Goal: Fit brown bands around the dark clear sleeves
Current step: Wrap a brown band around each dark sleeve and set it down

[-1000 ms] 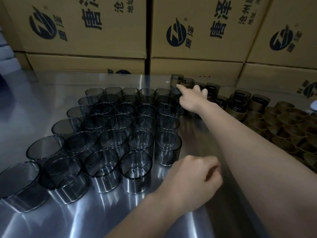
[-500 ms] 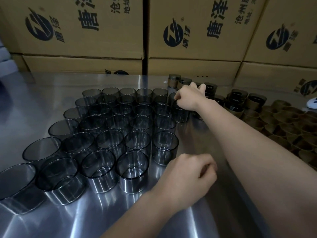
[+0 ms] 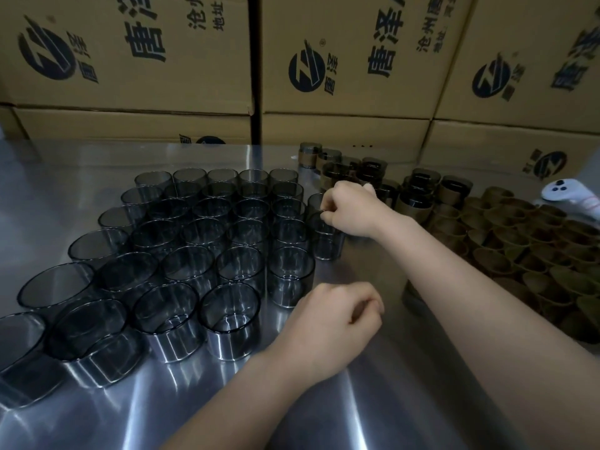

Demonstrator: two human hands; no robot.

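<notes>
1. Nearest, over the table's (image 3: pixel 373 401) front edge: L hand (image 3: pixel 337 323) was idle, fingers curled into a loose fist, thumb on the fingertips, nothing seen in it.
2. Front-left to centre: bare sleeves (image 3: pixel 191 271) stood upright in tight rows, open ends up, many touching. All looked empty and had no bands, so this was the work left, and by far the biggest group.
3. Along the R edge: loose brown bands (image 3: pixel 519 248) were packed rim to rim, standing up, nothing inside them. Plenty of stock remained.
4. Mid-table, at the R side of the bare block: R hand (image 3: pixel 352 211) was pinching the top rim of the picked sleeve (image 3: pixel 326 246), thumb & fingers curled on it. The sleeve looked to be standing on the table w/ no band on. Probably the next one to fit.
5. Toward the far edge, right of centre: banded sleeves (image 3: pixel 417 203), each w/ a brown band round its lower part, stood as a small cluster between the bare block & the loose bands. Done so far approx a minority; task looked early to mid.
6. Far R corner: a white controller (image 3: pixel 566 193) lay by the bands.
7. Beyond the far edge: stacked cardboard boxes (image 3: pixel 341 60), closed, contents not visible.
</notes>
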